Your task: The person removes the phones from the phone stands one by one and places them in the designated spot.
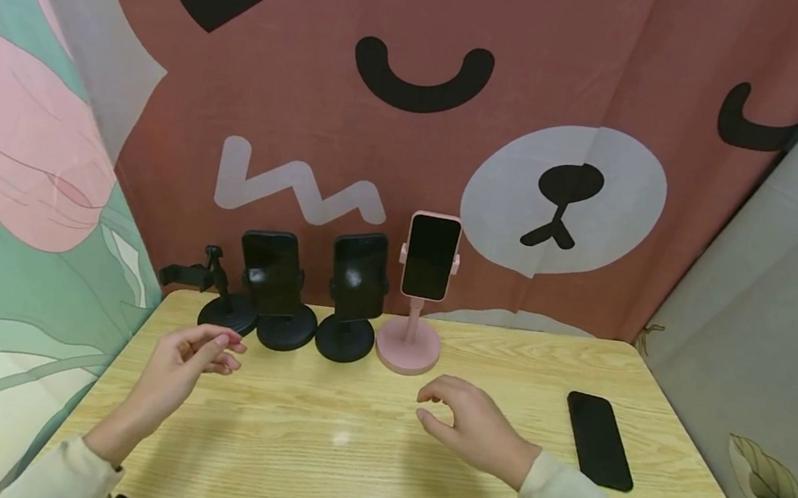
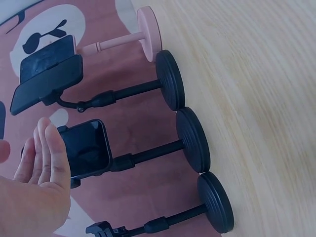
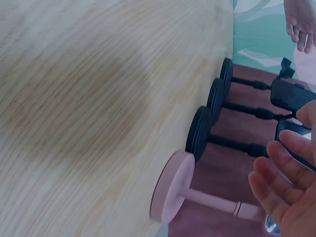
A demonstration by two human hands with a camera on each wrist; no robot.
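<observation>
My left hand [image 1: 182, 368] hovers over the table's left side with loosely bent fingers, holding nothing. Closest to it is a black phone stand [image 1: 227, 312] whose clamp has no phone in it. My right hand [image 1: 470, 425] hangs above the middle right, fingers relaxed and bare. Two more black stands hold dark phones: one phone [image 1: 273, 273] leans at left, the other phone [image 1: 358, 276] stands beside it. A pink phone stand [image 1: 407, 345] carries a phone [image 1: 431, 257] upright in its clamp. To the right of my right hand lies a loose black phone [image 1: 599, 440].
The stands line the back edge of the wooden table [image 1: 311, 456], their bases close together. Behind them hangs a brown cloth [image 1: 411, 158] with a bear print. Patterned curtains [image 1: 774, 332] border both sides.
</observation>
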